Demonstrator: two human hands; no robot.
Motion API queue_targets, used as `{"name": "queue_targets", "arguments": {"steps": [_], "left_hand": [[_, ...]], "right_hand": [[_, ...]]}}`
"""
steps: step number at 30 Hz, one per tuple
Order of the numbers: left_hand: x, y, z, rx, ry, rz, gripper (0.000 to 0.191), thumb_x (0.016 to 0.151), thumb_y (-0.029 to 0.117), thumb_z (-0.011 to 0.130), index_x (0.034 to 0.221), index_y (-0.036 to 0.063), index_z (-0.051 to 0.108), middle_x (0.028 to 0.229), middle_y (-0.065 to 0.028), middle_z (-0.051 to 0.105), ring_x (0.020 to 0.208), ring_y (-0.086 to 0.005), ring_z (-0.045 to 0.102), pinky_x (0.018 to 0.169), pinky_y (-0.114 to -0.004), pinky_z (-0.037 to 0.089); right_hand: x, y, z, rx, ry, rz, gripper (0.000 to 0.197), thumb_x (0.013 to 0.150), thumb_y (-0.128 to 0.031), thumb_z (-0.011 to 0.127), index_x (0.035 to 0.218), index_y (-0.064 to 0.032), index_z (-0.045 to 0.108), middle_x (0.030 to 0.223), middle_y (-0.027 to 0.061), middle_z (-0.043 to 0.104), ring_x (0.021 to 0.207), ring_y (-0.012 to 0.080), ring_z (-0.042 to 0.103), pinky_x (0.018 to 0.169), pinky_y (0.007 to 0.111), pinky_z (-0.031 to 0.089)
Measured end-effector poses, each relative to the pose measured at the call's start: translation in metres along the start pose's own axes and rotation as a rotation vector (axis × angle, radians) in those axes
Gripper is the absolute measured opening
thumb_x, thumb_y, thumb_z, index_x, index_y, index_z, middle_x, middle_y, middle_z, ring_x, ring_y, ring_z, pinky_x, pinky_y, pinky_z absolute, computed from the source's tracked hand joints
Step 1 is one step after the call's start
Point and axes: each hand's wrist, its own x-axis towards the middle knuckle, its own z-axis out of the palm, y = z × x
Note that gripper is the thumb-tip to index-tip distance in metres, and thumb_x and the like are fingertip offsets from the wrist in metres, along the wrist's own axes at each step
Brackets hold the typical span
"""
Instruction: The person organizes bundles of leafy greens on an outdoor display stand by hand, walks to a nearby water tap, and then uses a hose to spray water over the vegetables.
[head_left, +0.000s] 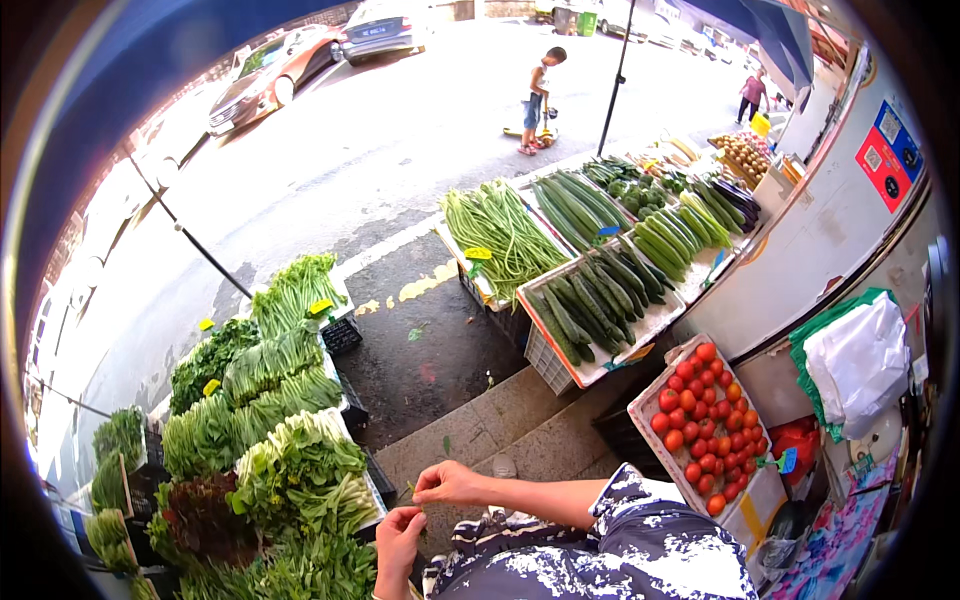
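Observation:
Just right of the leafy greens (296, 469), my two hands are close together over the stone steps (457, 416). A small green piece of plant (412, 487) shows at the fingertips of my right hand (444, 484), thumb and fingers pinched together. Below it, my left hand (399, 536) has its thumb and forefinger pinched near the same spot; whether it grips part of the green piece is too small to tell. The patterned dark and white clothing (600, 555) covers my lap and upper arm.
Cucumbers (592, 300) and long beans (502, 232) fill trays ahead. A foam box of tomatoes (709, 427) stands at right, near white plastic bags (855, 360). Dark red lettuce (210, 517) lies at left. A person with a scooter (536, 97) is on the road.

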Motion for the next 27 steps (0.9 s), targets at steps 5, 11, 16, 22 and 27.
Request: {"name": "queue_targets", "arguments": {"steps": [5, 11, 16, 22, 27], "left_hand": [[0.065, 0.036, 0.045, 0.192, -0.071, 0.028, 0.008, 0.077, 0.007, 0.059, 0.081, 0.0013, 0.056, 0.07, -0.0005, 0.056, 0.061, -0.0063, 0.051, 0.058, -0.019, 0.041], [0.121, 0.042, 0.051, -0.27, 0.075, -0.054, 0.005, 0.083, 0.01, 0.053, 0.081, 0.0057, 0.052, 0.065, 0.0018, 0.052, 0.053, -0.0062, 0.046, 0.046, -0.019, 0.037], [0.176, 0.049, 0.05, -0.58, 0.059, -0.27, 0.009, 0.084, 0.017, 0.053, 0.08, 0.0094, 0.051, 0.066, 0.0003, 0.055, 0.055, -0.0084, 0.05, 0.047, -0.021, 0.041], [0.274, 0.061, 0.04, -0.646, -0.073, -0.305, 0.007, 0.083, 0.017, 0.053, 0.081, 0.0102, 0.052, 0.071, -0.001, 0.057, 0.061, -0.0109, 0.055, 0.054, -0.024, 0.045], [0.369, 0.06, -0.003, -0.497, -0.047, -0.223, 0.005, 0.082, 0.014, 0.055, 0.085, 0.0095, 0.053, 0.077, -0.0021, 0.059, 0.069, -0.0135, 0.057, 0.062, -0.028, 0.048]], "right_hand": [[0.023, -0.025, -0.072, 0.074, 0.032, 0.101, 0.016, 0.073, -0.016, 0.065, 0.078, -0.0015, 0.061, 0.072, 0.0009, 0.06, 0.066, 0.0064, 0.052, 0.061, 0.021, 0.043], [0.052, -0.034, -0.104, 0.13, 0.091, 0.104, 0.016, 0.073, -0.016, 0.063, 0.077, -0.0013, 0.061, 0.07, 0.0022, 0.059, 0.064, 0.007, 0.052, 0.059, 0.023, 0.043], [0.087, -0.031, -0.111, 0.114, 0.114, 0.033, 0.015, 0.074, -0.015, 0.061, 0.074, -0.0002, 0.058, 0.066, 0.0033, 0.059, 0.062, 0.0084, 0.052, 0.057, 0.024, 0.043], [0.153, -0.033, -0.156, -0.209, 0.331, -0.08, 0.013, 0.073, -0.014, 0.061, 0.075, -0.0015, 0.058, 0.065, 0.0063, 0.06, 0.058, 0.012, 0.055, 0.056, 0.025, 0.043], [0.257, -0.001, -0.173, -0.235, 0.373, -0.165, 0.016, 0.073, -0.017, 0.058, 0.076, -0.0011, 0.057, 0.063, 0.0085, 0.058, 0.057, 0.0163, 0.055, 0.053, 0.029, 0.042]]}}
